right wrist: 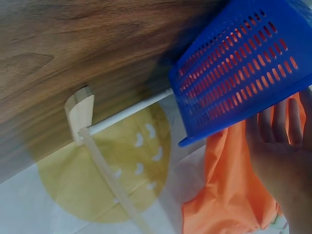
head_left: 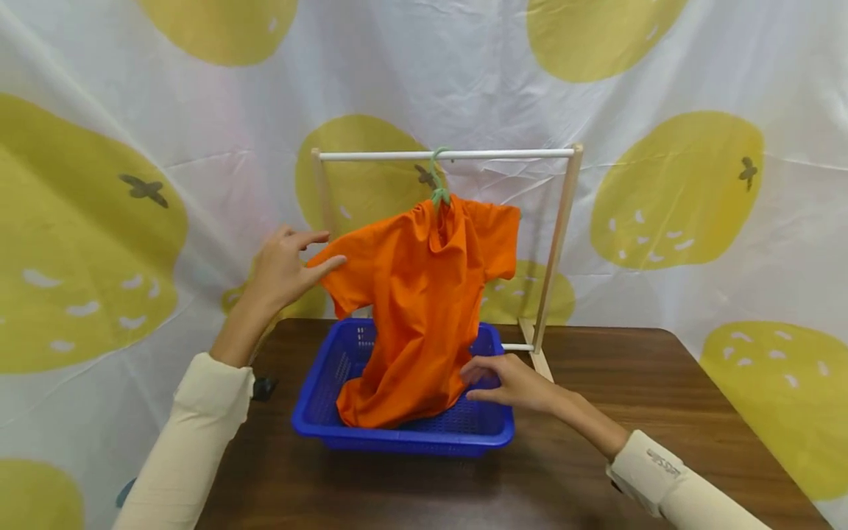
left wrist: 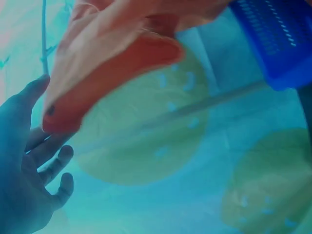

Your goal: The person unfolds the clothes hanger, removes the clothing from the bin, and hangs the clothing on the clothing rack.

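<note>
An orange short-sleeved shirt (head_left: pixel 424 294) hangs on a green hanger (head_left: pixel 439 180), whose hook is at the white rail of a small garment rack (head_left: pixel 559 235). The shirt's lower part drapes into a blue plastic basket (head_left: pixel 404 439). At the sleeve on the left is my left hand (head_left: pixel 281 269), thumb and fingers spread apart. In the left wrist view, some fingers of the left hand (left wrist: pixel 31 170) pass behind the sleeve edge (left wrist: pixel 66 109). My right hand (head_left: pixel 513 383) reaches over the basket's right rim beside the shirt's lower edge, its fingers loosely bent. The right wrist view shows the right hand (right wrist: pixel 282 156) against the orange cloth.
A brown wooden table (head_left: pixel 609 434) carries the basket and rack. Behind it hangs a white curtain (head_left: pixel 477 88) printed with large yellow fruit. The rack's wooden foot (right wrist: pixel 80 109) stands near the basket's side. A small black object (head_left: pixel 263 388) shows by the left forearm.
</note>
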The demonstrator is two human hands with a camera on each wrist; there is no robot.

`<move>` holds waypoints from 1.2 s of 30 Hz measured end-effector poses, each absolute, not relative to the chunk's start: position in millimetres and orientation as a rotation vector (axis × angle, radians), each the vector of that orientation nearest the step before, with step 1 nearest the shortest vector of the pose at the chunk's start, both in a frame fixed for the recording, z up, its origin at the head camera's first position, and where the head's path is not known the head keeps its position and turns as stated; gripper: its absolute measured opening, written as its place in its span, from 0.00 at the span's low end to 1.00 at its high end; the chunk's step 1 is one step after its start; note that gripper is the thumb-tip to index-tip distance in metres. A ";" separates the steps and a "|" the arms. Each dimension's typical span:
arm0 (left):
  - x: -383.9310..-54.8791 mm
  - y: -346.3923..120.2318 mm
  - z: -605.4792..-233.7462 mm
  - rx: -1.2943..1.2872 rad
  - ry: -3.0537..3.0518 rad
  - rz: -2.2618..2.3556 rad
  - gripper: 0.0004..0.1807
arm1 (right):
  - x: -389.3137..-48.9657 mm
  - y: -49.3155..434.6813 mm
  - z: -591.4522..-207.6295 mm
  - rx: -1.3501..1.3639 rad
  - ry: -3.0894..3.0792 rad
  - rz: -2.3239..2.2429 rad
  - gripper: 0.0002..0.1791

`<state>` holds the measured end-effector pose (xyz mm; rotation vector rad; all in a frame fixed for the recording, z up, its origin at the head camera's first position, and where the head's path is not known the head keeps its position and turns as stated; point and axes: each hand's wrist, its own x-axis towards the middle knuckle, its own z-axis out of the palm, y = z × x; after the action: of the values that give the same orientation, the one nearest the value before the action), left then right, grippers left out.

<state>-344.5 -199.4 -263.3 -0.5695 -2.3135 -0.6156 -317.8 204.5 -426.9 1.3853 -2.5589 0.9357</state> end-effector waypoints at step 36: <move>-320.9 -265.5 -429.2 -0.659 -2.783 -0.817 0.40 | -364.6 121.9 -435.3 1.750 -2.762 0.502 0.50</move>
<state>-320.9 -265.5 -429.2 -0.6592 -2.7828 -0.8168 -364.6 121.9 -435.3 1.7499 -2.7620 0.5016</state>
